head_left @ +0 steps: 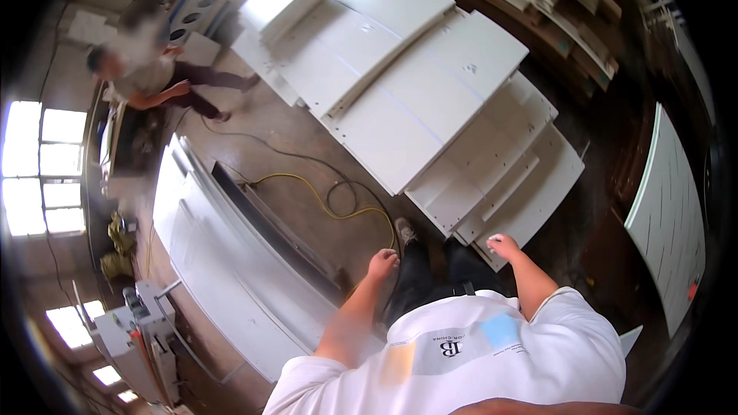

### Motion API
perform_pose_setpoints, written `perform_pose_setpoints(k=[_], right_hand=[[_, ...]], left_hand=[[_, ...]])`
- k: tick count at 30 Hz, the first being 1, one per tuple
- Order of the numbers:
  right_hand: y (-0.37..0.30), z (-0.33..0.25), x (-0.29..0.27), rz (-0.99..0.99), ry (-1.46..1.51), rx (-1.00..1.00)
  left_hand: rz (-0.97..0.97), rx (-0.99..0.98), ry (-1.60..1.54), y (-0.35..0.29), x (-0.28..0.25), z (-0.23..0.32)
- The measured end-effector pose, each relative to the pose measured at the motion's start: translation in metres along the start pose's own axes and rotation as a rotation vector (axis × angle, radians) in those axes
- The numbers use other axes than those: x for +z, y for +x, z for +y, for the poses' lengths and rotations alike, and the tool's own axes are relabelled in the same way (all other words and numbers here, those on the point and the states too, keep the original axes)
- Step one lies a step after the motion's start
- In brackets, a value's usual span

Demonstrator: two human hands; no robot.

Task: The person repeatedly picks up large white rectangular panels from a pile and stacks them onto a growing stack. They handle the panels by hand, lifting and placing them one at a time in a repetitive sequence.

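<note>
Right grip (503, 246) hangs with fingers partly curled over the near end of the white panel stack (438, 100); contact cannot be confirmed, and no held part is visible. Left grip (383, 263) is likewise loosely curled, apparently unloaded; how far either grip is closed cannot be told. Both arms hang low in front of the body, which probably leaves them free of load. Panels are stacked flat with stepped edges, an arrangement that likely supports each face and leaves edges accessible. Relative to the right grip, the stack begins just beside it and extends forward and to the left. Yellow hose (323, 204) runs near the left grip; further white panels (223, 261) lie to that grip's left.
</note>
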State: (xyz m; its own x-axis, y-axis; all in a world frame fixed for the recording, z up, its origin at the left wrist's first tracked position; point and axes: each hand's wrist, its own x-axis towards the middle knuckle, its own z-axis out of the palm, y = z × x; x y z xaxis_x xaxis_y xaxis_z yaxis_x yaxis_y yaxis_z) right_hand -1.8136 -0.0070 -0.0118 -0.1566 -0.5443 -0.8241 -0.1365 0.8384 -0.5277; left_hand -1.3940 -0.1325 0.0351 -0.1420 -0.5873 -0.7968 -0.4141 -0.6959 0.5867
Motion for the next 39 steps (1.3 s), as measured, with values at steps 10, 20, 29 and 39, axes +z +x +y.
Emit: perform_pose_setpoints(k=[10, 20, 29, 39], right_hand=[[-0.011, -0.111, -0.048, -0.006, 0.080, -0.066], [-0.033, -0.126, 0.015, -0.083, 0.016, -0.159], [-0.051, -0.075, 0.076, -0.146, -0.205, -0.028], [-0.110, -0.135, 0.155, -0.105, -0.310, -0.260]], left_hand=[[0.186, 0.150, -0.068, -0.093, -0.009, -0.019], [0.372, 0.133, 0.195, -0.172, -0.044, -0.101], [0.389, 0.047, -0.192, -0.239, -0.083, -0.152], [0.282, 0.162, -0.105, -0.183, -0.118, -0.332]])
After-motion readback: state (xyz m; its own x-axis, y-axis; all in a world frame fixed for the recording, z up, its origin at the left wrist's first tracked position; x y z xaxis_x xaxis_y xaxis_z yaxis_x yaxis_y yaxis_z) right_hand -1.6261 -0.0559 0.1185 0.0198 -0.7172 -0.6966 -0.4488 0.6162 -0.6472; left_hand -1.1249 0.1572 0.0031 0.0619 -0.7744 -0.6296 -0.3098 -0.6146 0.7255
